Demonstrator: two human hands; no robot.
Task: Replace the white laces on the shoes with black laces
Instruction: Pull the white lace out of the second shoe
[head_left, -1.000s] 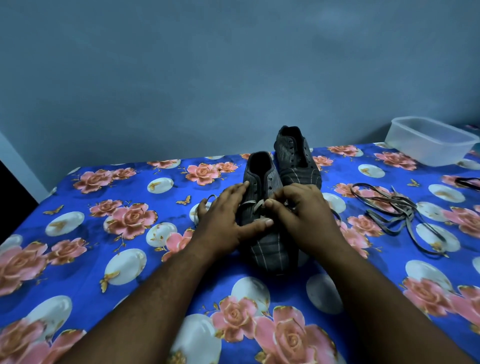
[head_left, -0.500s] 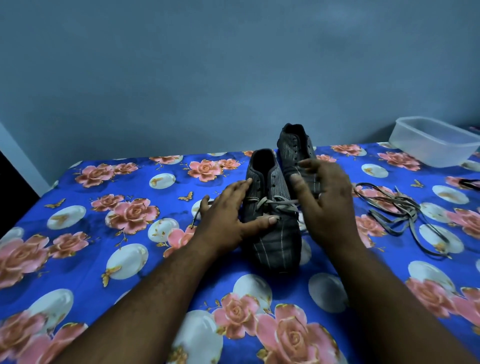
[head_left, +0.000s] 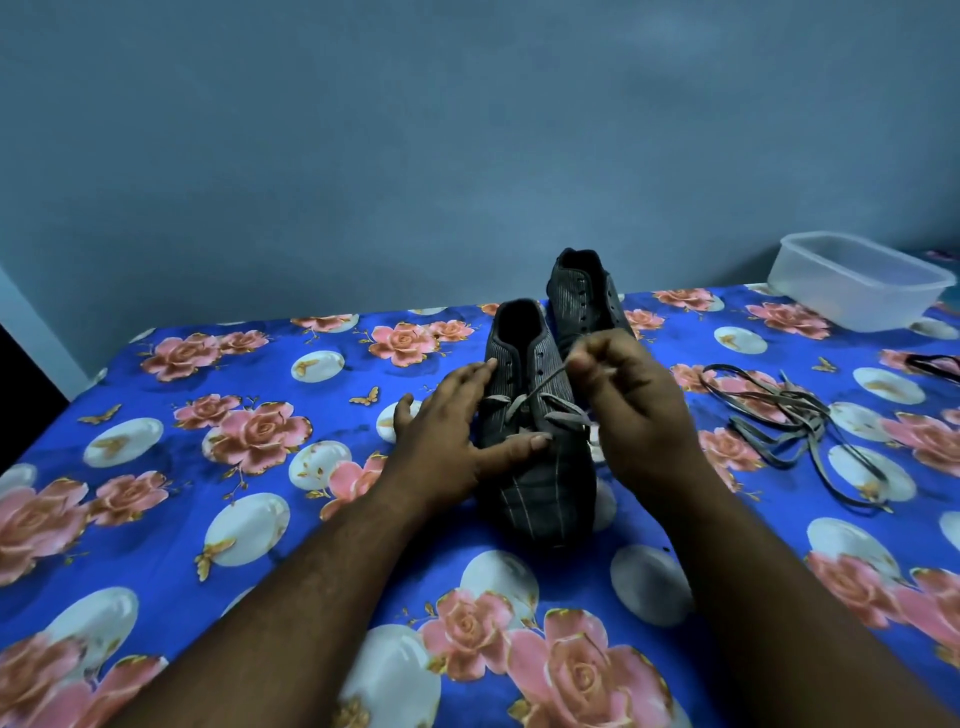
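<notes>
Two dark striped shoes stand on a blue floral cloth (head_left: 156, 519). The near shoe (head_left: 540, 483) points toward me and has a pale lace (head_left: 550, 410) through its lower eyelets. The far shoe (head_left: 584, 296) stands behind it with bare eyelets. My left hand (head_left: 447, 431) rests flat on the near shoe's left side, fingers straight, thumb lying across the vamp. My right hand (head_left: 628, 405) is raised at the shoe's right side and pinches a strand of the pale lace, which runs taut from the eyelets up to its fingertips.
A tangle of loose laces (head_left: 789, 415) lies on the cloth to the right. A clear plastic tub (head_left: 857, 280) stands at the back right corner. Something dark (head_left: 935, 364) lies at the right edge. A blue wall rises behind the table.
My right hand has moved from the lace crossing on the near shoe up and right, drawing a strand of the lace out with it. My left hand has stayed on the shoe.
</notes>
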